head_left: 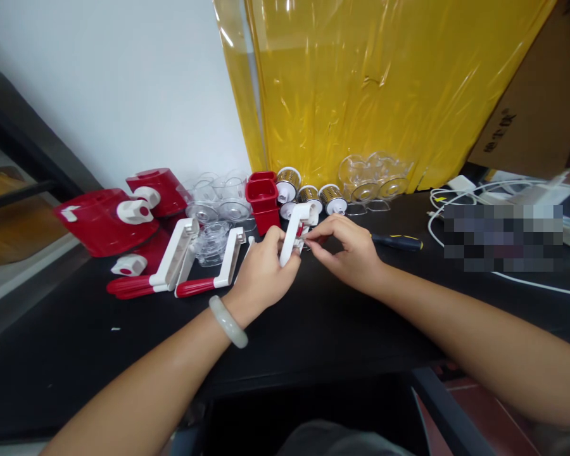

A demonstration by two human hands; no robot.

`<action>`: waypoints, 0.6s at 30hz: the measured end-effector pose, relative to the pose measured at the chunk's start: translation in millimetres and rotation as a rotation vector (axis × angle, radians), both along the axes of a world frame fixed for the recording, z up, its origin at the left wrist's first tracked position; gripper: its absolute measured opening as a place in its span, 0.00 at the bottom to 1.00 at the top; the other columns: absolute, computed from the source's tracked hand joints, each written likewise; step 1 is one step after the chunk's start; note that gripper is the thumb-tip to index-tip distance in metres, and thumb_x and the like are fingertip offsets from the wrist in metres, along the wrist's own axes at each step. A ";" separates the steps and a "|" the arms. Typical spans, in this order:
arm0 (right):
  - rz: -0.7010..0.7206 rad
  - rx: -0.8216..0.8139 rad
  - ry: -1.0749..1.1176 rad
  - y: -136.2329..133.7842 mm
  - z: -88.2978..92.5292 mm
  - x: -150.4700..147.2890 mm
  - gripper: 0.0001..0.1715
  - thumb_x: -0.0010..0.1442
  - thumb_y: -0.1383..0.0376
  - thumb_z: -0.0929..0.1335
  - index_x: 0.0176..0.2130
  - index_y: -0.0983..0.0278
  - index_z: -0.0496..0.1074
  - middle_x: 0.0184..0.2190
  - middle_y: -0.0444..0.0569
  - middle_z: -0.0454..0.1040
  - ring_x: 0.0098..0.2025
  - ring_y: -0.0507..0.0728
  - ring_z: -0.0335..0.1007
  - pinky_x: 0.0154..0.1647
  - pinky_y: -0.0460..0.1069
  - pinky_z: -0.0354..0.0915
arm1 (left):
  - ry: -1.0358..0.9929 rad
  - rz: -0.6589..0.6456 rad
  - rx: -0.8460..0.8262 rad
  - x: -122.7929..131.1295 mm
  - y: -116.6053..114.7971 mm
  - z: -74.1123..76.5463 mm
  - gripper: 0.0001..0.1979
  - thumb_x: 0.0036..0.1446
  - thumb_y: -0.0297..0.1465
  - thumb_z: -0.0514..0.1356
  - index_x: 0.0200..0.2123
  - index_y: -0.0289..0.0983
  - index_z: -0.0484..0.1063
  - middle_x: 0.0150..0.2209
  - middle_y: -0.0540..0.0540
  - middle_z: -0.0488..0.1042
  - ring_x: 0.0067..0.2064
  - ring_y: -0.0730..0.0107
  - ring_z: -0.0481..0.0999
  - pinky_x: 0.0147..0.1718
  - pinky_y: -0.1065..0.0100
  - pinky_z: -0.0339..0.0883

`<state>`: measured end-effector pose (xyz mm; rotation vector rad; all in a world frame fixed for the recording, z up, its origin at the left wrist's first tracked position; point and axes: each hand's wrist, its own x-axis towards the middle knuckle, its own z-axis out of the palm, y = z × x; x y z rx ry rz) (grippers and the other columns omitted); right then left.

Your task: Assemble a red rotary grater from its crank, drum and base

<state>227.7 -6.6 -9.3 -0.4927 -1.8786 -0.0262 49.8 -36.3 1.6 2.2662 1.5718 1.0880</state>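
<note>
- Near the middle of the black surface (337,329), the left hand (265,269) grasps a white angled part (291,237), thumb and fingers wrapped around its lower end; a pale bracelet (228,322) circles that wrist.
- Just beside it, the right hand (349,250) brings thumb and forefinger together at the part's inner side, where some red shows; whether a small piece is pinched between them, I cannot tell.
- Left of the hands lie white crank arms with red grips (196,289), near a stack of clear plastic pieces (212,244).
- Farther left are glossy red housings (99,221) with white knobs.
- Behind the hands, red square containers (262,193) stand beside metal drums with white ends (333,197); clear plastic parts (375,177) rest to their right, before a yellow sheet (337,76).
- Right of the right hand lies a dark-handled tool (399,242), with white cables (434,234) beyond.
</note>
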 end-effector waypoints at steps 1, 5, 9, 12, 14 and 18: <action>-0.008 -0.006 -0.003 0.1 0.0 0.1 0.05 0.60 0.71 0.68 0.35 0.61 0.71 0.29 0.45 0.75 0.32 0.53 0.70 0.35 0.51 0.67 | 0.001 0.001 0.001 0.1 -0.1 0.0 0.05 0.59 0.31 0.58 0.34 0.40 0.63 0.29 0.50 0.75 0.30 0.66 0.74 0.29 0.67 0.61; -0.022 -0.028 -0.016 0.3 -0.2 0.6 0.05 0.60 0.71 0.68 0.34 0.61 0.71 0.29 0.45 0.74 0.32 0.53 0.70 0.35 0.51 0.67 | 0.002 -0.007 -0.008 0.0 -0.2 -0.1 0.04 0.59 0.31 0.58 0.35 0.40 0.63 0.29 0.50 0.75 0.29 0.67 0.74 0.28 0.67 0.60; -0.007 0.000 -0.016 0.4 -0.4 0.4 0.05 0.61 0.71 0.68 0.35 0.60 0.71 0.29 0.45 0.74 0.32 0.53 0.70 0.35 0.51 0.67 | 0.009 -0.016 -0.009 -0.1 -0.3 -0.1 0.04 0.59 0.32 0.58 0.35 0.40 0.63 0.29 0.50 0.75 0.29 0.66 0.74 0.28 0.67 0.60; 0.004 0.015 -0.019 0.4 -0.6 0.2 0.06 0.61 0.71 0.68 0.36 0.60 0.71 0.29 0.45 0.74 0.32 0.53 0.70 0.36 0.51 0.67 | 0.014 -0.012 0.000 0.0 -0.6 0.0 0.04 0.59 0.31 0.58 0.35 0.40 0.63 0.29 0.50 0.75 0.30 0.66 0.74 0.28 0.67 0.60; 0.002 -0.002 -0.025 0.5 -0.8 0.2 0.06 0.61 0.71 0.68 0.36 0.60 0.72 0.29 0.45 0.74 0.32 0.54 0.70 0.36 0.52 0.68 | 0.014 -0.005 0.006 0.2 -0.9 0.2 0.04 0.59 0.31 0.58 0.35 0.40 0.63 0.29 0.50 0.75 0.30 0.66 0.75 0.28 0.67 0.60; -0.003 -0.018 -0.033 0.7 -1.2 0.3 0.05 0.61 0.71 0.68 0.36 0.60 0.72 0.30 0.45 0.74 0.33 0.54 0.70 0.37 0.52 0.68 | 0.013 -0.002 0.008 0.5 -1.2 0.1 0.04 0.59 0.32 0.58 0.34 0.40 0.63 0.29 0.50 0.75 0.30 0.66 0.74 0.28 0.67 0.60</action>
